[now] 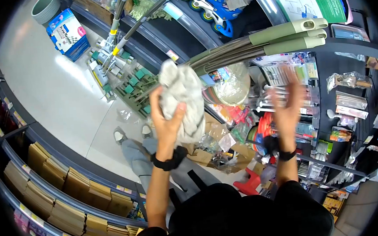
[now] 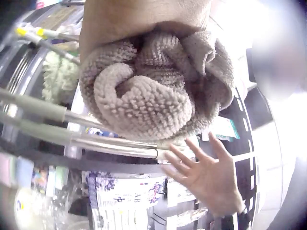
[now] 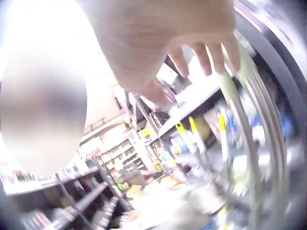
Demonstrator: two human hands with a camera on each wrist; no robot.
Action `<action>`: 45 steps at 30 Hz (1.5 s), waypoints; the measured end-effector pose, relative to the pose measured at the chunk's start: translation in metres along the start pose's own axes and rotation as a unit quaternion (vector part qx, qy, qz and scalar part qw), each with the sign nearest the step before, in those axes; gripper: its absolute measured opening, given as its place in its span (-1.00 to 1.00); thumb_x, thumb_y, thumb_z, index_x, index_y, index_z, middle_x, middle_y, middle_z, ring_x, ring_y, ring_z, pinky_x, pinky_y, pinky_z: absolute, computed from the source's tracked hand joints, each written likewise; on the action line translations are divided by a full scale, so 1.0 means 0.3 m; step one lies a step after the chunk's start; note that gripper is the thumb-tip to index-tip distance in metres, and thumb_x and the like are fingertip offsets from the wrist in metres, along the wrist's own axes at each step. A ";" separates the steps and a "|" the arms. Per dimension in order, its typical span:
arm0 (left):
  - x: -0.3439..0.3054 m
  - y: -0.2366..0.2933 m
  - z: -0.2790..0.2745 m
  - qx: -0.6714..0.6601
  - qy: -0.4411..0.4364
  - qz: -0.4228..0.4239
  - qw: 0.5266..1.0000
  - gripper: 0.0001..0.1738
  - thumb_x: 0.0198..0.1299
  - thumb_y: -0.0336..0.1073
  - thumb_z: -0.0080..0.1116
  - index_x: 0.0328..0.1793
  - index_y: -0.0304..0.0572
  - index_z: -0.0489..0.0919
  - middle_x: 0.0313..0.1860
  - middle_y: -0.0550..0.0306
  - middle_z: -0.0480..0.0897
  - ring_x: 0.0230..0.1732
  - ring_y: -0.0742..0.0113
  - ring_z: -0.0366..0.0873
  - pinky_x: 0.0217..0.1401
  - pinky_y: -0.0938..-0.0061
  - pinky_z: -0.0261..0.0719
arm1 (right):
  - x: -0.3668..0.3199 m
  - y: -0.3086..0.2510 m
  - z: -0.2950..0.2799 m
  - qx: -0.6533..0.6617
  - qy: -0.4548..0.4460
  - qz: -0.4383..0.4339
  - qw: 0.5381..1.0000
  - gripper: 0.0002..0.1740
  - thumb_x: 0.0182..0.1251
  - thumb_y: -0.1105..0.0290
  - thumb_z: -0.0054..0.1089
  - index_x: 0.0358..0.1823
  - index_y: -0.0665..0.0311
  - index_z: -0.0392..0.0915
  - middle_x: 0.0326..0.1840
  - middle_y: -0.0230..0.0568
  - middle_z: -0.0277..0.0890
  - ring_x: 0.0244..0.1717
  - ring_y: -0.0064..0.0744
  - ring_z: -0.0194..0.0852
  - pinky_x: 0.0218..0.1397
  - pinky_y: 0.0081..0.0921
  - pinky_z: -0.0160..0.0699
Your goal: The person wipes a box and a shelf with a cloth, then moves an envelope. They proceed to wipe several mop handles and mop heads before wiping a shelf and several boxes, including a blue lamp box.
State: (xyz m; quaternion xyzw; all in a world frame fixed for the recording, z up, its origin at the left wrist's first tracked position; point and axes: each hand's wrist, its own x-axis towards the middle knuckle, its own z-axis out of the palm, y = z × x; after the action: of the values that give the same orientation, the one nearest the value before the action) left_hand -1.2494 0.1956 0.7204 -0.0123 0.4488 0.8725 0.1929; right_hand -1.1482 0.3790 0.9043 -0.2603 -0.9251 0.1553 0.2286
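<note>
A bunched, greyish-white cloth with a nubby, towel-like weave is held up in my left hand, thumb across its near side. In the left wrist view the cloth is rolled into thick folds below the wrist, and the fingers are hidden. My right hand is raised off to the right with its fingers spread and nothing in it. Its splayed fingers also show in the left wrist view, where the hand is apart from the cloth. Green-ended metal poles stretch just beyond both hands.
Flat mops with green heads stand on the floor ahead. Opened cardboard and plastic packaging lie below, near a red stool. Shelves of brown packets curve along the left; a blue inline skate sits on the far shelf.
</note>
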 end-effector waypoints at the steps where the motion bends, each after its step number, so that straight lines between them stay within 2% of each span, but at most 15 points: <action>1: 0.044 0.019 0.024 0.034 -0.019 0.045 0.998 -0.31 0.01 -0.26 0.47 0.25 -0.30 0.42 0.13 0.01 0.52 0.17 0.23 0.50 0.27 0.35 0.46 | 0.128 -0.026 -0.067 -0.112 0.074 -0.125 0.983 -0.28 0.24 0.44 0.38 0.41 0.41 0.29 0.37 0.07 0.37 0.43 -0.11 0.29 0.51 -0.18 0.21; 4: 0.224 0.039 0.151 0.212 -0.098 0.309 0.922 -0.23 -0.14 -0.30 0.51 0.26 -0.24 0.44 0.17 -0.12 0.51 0.19 0.01 0.53 0.30 0.21 0.49 | 0.389 -0.137 -0.143 -0.362 0.097 -0.341 0.862 -0.35 0.15 0.19 0.50 0.28 0.14 0.51 0.36 -0.11 0.42 0.45 -0.02 0.26 0.53 -0.13 0.14; 8: 0.300 0.002 0.425 0.205 -0.138 0.387 0.889 -0.14 -0.24 -0.27 0.53 0.33 -0.01 0.45 0.29 -0.17 0.44 0.26 -0.14 0.47 0.31 0.11 0.52 | 0.585 -0.124 -0.195 -0.529 -0.106 -0.440 0.718 -0.42 0.05 -0.03 0.44 0.10 0.05 0.63 0.16 -0.32 0.55 0.37 -0.19 0.35 0.60 -0.06 0.02; 11: 0.299 -0.044 0.534 0.242 -0.141 0.389 0.877 -0.09 -0.28 -0.25 0.54 0.37 0.10 0.48 0.27 -0.08 0.46 0.24 -0.15 0.46 0.27 0.08 0.54 | 0.647 -0.062 -0.194 -0.495 -0.225 -0.388 0.744 -0.55 0.07 0.14 0.41 -0.03 0.16 0.63 -0.14 -0.25 0.55 0.05 -0.05 0.50 0.47 -0.18 0.27; 18: 0.247 -0.145 0.414 0.321 -0.097 0.357 0.872 -0.14 -0.34 -0.18 0.60 0.26 0.02 0.54 0.22 -0.03 0.50 0.17 -0.14 0.49 0.16 0.11 0.58 | 0.607 -0.104 -0.190 -0.473 -0.206 -0.421 0.746 -0.55 0.02 0.21 0.45 -0.05 0.23 0.63 -0.11 -0.19 0.54 -0.07 -0.10 0.55 -0.06 -0.30 0.54; 24: 0.141 -0.281 0.093 0.414 -0.039 0.228 0.880 -0.07 -0.43 -0.30 0.64 0.25 -0.05 0.50 0.23 -0.13 0.48 0.18 -0.17 0.47 0.16 0.08 0.55 | 0.539 -0.190 -0.241 -0.439 -0.233 -0.404 0.768 -0.39 -0.22 0.22 0.57 -0.06 0.34 0.67 -0.11 -0.12 0.55 -0.08 -0.15 0.58 -0.07 -0.35 0.53; 27: 0.092 -0.277 0.029 0.399 0.000 0.235 0.886 -0.06 -0.44 -0.32 0.60 0.26 -0.12 0.48 0.26 -0.22 0.45 0.24 -0.25 0.43 0.24 -0.01 0.49 | 0.518 -0.220 -0.253 -0.282 -0.256 -0.441 0.812 -0.32 -0.28 0.16 0.65 -0.12 0.46 0.64 -0.11 -0.05 0.54 -0.05 -0.15 0.56 0.03 -0.34 0.54; 30: 0.091 -0.178 0.075 0.376 -0.014 0.289 0.880 -0.09 -0.40 -0.28 0.58 0.26 -0.11 0.49 0.26 -0.20 0.46 0.24 -0.23 0.44 0.24 0.00 0.50 | 0.558 -0.152 -0.270 0.075 -0.293 -0.252 0.919 -0.11 0.31 -0.39 0.06 0.12 0.44 0.43 -0.10 0.06 0.52 0.00 -0.07 0.57 0.21 -0.02 0.51; 31: 0.090 -0.126 0.117 0.353 -0.009 0.322 0.878 -0.14 -0.34 -0.22 0.60 0.25 -0.09 0.54 0.22 -0.16 0.49 0.21 -0.19 0.47 0.23 0.02 0.51 | 0.576 -0.119 -0.257 0.221 -0.355 -0.203 0.886 -0.03 0.38 -0.50 -0.32 0.16 0.41 0.36 -0.10 0.08 0.51 -0.01 -0.04 0.56 0.29 0.10 0.46; 32: 0.089 -0.076 0.174 0.324 -0.003 0.368 0.871 -0.18 -0.30 -0.19 0.60 0.24 -0.05 0.56 0.20 -0.13 0.51 0.19 -0.17 0.48 0.22 0.05 0.53 | 0.542 -0.172 -0.198 0.282 -0.355 -0.166 0.876 -0.28 0.43 -0.34 -0.12 -0.08 0.29 0.49 -0.28 -0.12 0.54 -0.20 -0.24 0.57 0.41 0.04 0.38; 34: 0.062 0.019 0.294 0.314 0.030 0.413 0.854 -0.33 -0.10 -0.10 0.52 0.24 0.07 0.62 0.17 -0.02 0.54 0.15 -0.09 0.51 0.17 0.12 0.56 | 0.549 -0.201 -0.157 0.511 -0.411 -0.148 0.741 -0.51 0.45 -0.14 0.07 -0.46 0.10 0.51 -0.56 -0.41 0.47 -0.47 -0.50 0.42 0.46 -0.05 0.32; 35: 0.048 0.067 0.327 0.362 0.049 0.411 0.835 -0.41 0.00 -0.13 0.43 0.25 0.15 0.62 0.17 0.04 0.54 0.13 -0.05 0.51 0.08 0.18 0.57 | 0.529 -0.219 -0.150 0.605 -0.361 -0.057 0.708 -0.48 0.41 0.05 0.20 -0.76 -0.06 0.38 -0.75 -0.60 0.32 -0.64 -0.63 0.23 0.43 -0.28 0.37; 36: 0.033 0.073 0.350 0.385 0.080 0.397 0.829 -0.44 0.04 -0.15 0.38 0.25 0.20 0.61 0.17 0.08 0.54 0.12 -0.03 0.50 0.01 0.21 0.56 | 0.536 -0.242 -0.131 0.609 -0.374 -0.046 0.698 -0.54 0.18 0.31 0.20 -0.86 -0.05 0.28 -0.85 -0.60 0.24 -0.78 -0.68 0.12 -0.07 -0.67 0.58; 39: 0.017 -0.017 0.306 0.379 0.099 0.380 0.838 -0.43 0.02 -0.17 0.37 0.26 0.21 0.60 0.19 0.10 0.52 0.14 -0.04 0.49 0.01 0.20 0.53 | 0.535 -0.213 -0.107 0.635 -0.316 -0.115 0.695 -0.54 0.11 0.28 0.26 -0.88 -0.08 0.28 -0.85 -0.64 0.24 -0.78 -0.77 0.17 -0.58 -0.85 0.36; 45: 0.013 -0.363 -0.041 0.429 0.120 0.233 0.864 -0.27 -0.22 -0.21 0.59 0.17 -0.04 0.54 0.26 -0.04 0.46 0.22 -0.18 0.40 0.22 0.05 0.50 | 0.536 -0.139 -0.202 0.647 -0.268 -0.132 0.701 -0.51 0.14 0.24 0.27 -0.89 -0.08 0.26 -0.87 -0.67 0.25 -0.84 -0.77 0.20 -0.66 -0.87 0.38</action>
State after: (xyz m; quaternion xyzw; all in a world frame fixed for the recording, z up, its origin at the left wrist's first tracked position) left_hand -1.2170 0.2441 0.6276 0.0719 0.7885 0.6048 -0.0849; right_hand -1.2571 0.4439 1.0277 0.1287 -0.6438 0.7474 0.1014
